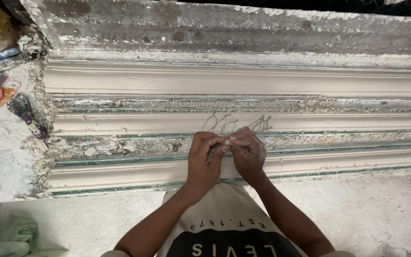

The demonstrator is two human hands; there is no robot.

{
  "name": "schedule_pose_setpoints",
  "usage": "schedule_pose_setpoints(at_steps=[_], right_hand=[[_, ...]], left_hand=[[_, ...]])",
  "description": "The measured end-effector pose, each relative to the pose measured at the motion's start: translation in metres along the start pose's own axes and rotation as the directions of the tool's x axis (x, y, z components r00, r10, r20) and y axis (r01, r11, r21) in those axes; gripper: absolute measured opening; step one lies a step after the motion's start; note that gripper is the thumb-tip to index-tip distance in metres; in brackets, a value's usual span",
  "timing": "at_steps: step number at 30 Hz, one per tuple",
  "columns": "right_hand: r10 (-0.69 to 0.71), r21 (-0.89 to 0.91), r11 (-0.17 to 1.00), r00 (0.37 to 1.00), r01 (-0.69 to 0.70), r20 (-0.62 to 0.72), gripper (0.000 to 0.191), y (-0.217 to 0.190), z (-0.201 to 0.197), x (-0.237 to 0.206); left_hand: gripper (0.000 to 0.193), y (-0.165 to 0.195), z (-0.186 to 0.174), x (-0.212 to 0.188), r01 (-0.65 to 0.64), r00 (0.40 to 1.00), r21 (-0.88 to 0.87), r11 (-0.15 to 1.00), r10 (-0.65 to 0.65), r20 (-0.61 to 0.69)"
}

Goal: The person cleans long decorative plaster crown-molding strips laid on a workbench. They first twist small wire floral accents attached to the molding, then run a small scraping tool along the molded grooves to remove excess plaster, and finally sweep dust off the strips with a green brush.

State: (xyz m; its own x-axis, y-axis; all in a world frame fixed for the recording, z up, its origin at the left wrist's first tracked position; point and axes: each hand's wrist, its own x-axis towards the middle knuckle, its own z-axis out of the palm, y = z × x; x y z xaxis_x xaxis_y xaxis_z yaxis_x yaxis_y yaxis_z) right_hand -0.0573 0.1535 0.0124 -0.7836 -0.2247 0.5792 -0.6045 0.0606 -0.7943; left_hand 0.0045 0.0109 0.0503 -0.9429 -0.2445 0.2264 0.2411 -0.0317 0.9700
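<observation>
Right above the near moulding strip (pixel 310 164) both hands meet — left hand (pixel 204 162) and right hand (pixel 248 152) pinch one thin wire bundle (pixel 234 124), fingers closed on it, loops fanning toward the far side

thin wire loops (pixel 236 124) over moulding

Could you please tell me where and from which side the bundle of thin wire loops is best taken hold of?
Probably at its near end, where the thin wire loops gather between the left hand and right hand. Come from the near side; the far ends splay loosely over the plaster moulding.
</observation>
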Motion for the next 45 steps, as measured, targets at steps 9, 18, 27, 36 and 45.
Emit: schedule_pose_setpoints(at_steps=[9, 18, 27, 36, 45], right_hand=[[0.348, -0.076, 0.937, 0.927, -0.340, 0.142, 0.008, -0.010, 0.001, 0.003], [0.313, -0.079, 0.950, 0.933, -0.303, 0.178, 0.015, -0.007, -0.003, 0.007], [0.166, -0.243, 0.961, 0.978, -0.132, 0.123, 0.021, -0.016, 0.007, 0.007], [0.202, -0.144, 0.971, 0.976, -0.190, 0.078, 0.010, -0.014, 0.010, 0.000], [0.130, 0.008, 0.991, 0.989, -0.131, 0.070, 0.012, -0.011, 0.008, -0.006]], left_hand=[[0.015, -0.016, -0.002, 0.003, -0.046, 0.999, 0.060, 0.997, 0.046, 0.011], [0.015, -0.033, -0.010, 0.008, 0.249, 0.965, -0.237, 0.939, -0.220, 0.144], [0.013, -0.046, 0.002, 0.000, 0.157, 0.983, -0.317, 0.935, -0.177, -0.038], [0.020, -0.020, -0.002, 0.002, 0.213, 0.977, 0.025, 0.977, -0.214, 0.011], [0.018, -0.014, -0.003, 0.007, 0.153, 0.988, 0.145, 0.978, -0.150, -0.029]])
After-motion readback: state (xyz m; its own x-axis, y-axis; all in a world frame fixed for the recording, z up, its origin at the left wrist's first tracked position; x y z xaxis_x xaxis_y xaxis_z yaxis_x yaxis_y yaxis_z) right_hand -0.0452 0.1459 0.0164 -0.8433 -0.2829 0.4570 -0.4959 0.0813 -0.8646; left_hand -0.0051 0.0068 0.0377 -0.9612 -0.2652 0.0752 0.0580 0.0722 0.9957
